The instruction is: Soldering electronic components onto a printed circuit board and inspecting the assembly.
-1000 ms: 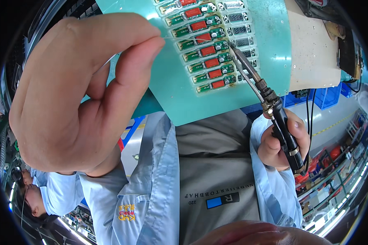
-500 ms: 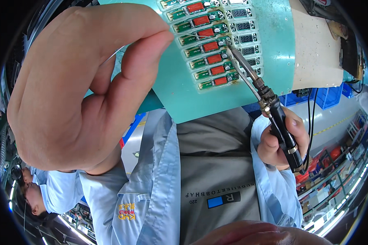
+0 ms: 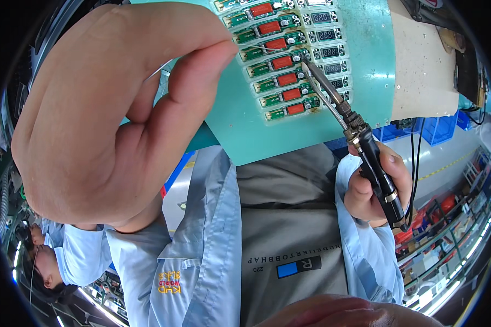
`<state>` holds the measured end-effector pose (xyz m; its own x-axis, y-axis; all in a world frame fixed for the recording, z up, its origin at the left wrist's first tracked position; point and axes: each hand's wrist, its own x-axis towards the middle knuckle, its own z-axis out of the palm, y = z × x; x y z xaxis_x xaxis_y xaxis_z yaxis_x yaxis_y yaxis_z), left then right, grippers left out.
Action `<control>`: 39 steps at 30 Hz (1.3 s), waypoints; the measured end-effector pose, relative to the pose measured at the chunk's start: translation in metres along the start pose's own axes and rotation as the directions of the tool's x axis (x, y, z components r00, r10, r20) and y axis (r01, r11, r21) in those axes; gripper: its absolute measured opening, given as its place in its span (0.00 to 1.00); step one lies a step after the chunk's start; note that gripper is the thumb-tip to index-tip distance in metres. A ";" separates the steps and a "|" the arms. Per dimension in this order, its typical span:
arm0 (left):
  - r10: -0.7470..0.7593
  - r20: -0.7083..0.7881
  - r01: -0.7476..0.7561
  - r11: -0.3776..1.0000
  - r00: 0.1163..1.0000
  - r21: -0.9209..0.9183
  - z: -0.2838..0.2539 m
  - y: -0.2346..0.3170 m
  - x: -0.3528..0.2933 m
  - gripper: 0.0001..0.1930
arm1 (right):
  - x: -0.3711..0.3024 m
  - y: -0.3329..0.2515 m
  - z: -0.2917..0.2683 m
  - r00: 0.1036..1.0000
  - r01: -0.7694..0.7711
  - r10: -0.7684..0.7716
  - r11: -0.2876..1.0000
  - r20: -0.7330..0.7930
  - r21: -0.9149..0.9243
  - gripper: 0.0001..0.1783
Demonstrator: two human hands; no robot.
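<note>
Left hand [image 3: 109, 120] shifted slightly rightward, pinching wire [image 3: 264, 48]; right hand [image 3: 364, 196] gripping soldering iron [image 3: 377, 166] (yellow-red lettering [image 3: 170, 283] on jacket [image 3: 213, 218]).

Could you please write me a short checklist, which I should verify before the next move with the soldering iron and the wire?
1. Wire held firmly in the left hand: ok for the hold, pinched between thumb and forefinger; firmness, cannot tell.
2. Iron held by its handle in the right hand: ok.
3. Tip at a board: ok, it is at the board's right end; actual contact, cannot tell.
4. Wire end meeting the tip: cannot tell, too fine to see.
5. Iron hot: cannot tell, no heat indicator is visible.
6. Cables away from the boards: ok, they hang beside the right hand.
</note>
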<state>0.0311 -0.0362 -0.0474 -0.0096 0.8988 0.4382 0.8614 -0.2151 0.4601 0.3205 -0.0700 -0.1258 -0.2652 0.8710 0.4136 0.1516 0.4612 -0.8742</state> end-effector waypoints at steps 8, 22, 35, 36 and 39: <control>0.059 0.009 -0.059 0.998 0.998 0.007 0.002 -0.001 0.001 0.09 | -0.005 -0.007 0.002 0.996 -0.073 0.071 0.997 -0.045 -0.031 0.30; 0.052 0.014 -0.052 0.999 0.999 0.011 0.002 -0.001 0.000 0.09 | -0.006 -0.008 -0.002 0.998 -0.063 0.063 0.998 -0.001 -0.027 0.32; 0.026 -0.014 -0.026 1.000 1.000 0.012 0.000 -0.001 -0.004 0.09 | -0.002 0.003 -0.006 0.995 0.087 -0.090 0.995 0.053 0.053 0.34; 0.024 -0.019 -0.024 1.000 1.000 0.001 -0.001 -0.001 -0.004 0.09 | -0.003 0.001 -0.005 0.995 0.091 -0.092 0.995 0.030 0.036 0.34; 0.001 -0.019 -0.001 1.000 1.000 0.012 -0.002 0.002 -0.004 0.09 | -0.005 0.001 -0.002 0.996 0.088 -0.088 0.996 -0.010 0.034 0.34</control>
<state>0.0314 -0.0414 -0.0466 -0.0180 0.8912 0.4532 0.8673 -0.2116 0.4506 0.3241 -0.0739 -0.1281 -0.2682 0.8288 0.4911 0.0951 0.5301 -0.8426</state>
